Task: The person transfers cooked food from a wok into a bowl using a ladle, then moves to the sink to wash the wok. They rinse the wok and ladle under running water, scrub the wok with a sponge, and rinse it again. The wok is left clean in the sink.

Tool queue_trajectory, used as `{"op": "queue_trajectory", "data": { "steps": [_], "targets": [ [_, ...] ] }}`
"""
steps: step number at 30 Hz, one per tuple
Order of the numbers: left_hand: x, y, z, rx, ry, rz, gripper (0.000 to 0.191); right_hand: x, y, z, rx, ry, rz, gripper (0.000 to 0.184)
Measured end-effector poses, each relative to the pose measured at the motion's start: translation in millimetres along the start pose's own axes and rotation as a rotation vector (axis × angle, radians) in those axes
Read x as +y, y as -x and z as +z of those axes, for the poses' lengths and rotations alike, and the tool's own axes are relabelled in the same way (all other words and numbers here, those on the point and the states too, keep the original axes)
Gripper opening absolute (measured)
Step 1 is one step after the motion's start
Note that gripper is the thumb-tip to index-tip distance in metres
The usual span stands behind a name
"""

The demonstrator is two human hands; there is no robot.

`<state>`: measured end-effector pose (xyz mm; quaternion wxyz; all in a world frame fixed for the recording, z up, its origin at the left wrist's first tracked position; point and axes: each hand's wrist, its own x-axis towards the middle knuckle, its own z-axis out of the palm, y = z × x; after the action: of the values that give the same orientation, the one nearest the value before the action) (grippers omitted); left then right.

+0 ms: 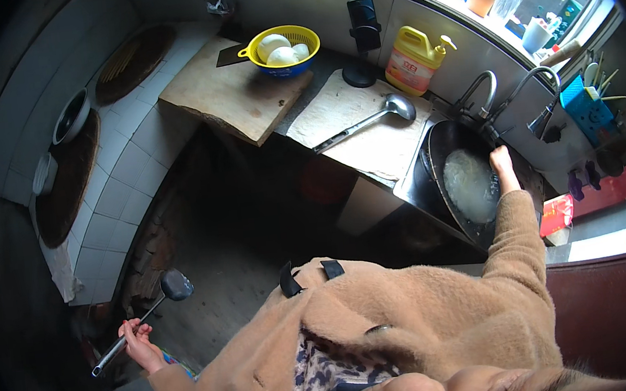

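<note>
My left hand (141, 343) grips the handle of a dark-headed ladle (176, 284), held out over the floor on the left. On the right, my right hand (501, 163) is closed at the rim of a black wok (439, 143) tilted in the sink, where its handle is probably hidden. Cloudy, bubbly water (469, 183) lies in the wok. Beside the sink a second, metal ladle (399, 107) rests on a pale cloth (364, 160). A yellow pump jug of dish soap (412, 62) stands behind it.
Two faucets (488, 95) arch over the sink. A yellow colander in a blue bowl (291, 53), holding several round white items, stands on a thick wooden board (221, 99). Left is a tiled stove (123, 159) with wooden lids (68, 206) and bowls (71, 117). A blue utensil basket (586, 106) hangs right.
</note>
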<state>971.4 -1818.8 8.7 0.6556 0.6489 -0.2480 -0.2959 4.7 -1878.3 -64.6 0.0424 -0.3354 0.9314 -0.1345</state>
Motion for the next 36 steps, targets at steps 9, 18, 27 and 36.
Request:
{"op": "queue_trajectory", "data": {
  "steps": [9, 18, 27, 36],
  "targets": [
    [-4, -74, -31, -0.075, -0.196, 0.055, 0.011, -300, 102, 27, -0.542, -0.665, -0.394, 0.036],
    [10, -106, -48, -0.032, -0.158, 0.042, 0.009, -375, 95, 125, -0.178, -0.061, -0.603, 0.061],
    [49, -203, -14, -0.104, -0.146, 0.293, 0.011, -316, 84, 163, 0.124, 0.200, -0.875, 0.015],
    [88, -429, 56, -0.374, 0.092, 0.484, 0.017, -332, 80, 159, 0.330, -0.141, -0.665, 0.031]
  ]
}}
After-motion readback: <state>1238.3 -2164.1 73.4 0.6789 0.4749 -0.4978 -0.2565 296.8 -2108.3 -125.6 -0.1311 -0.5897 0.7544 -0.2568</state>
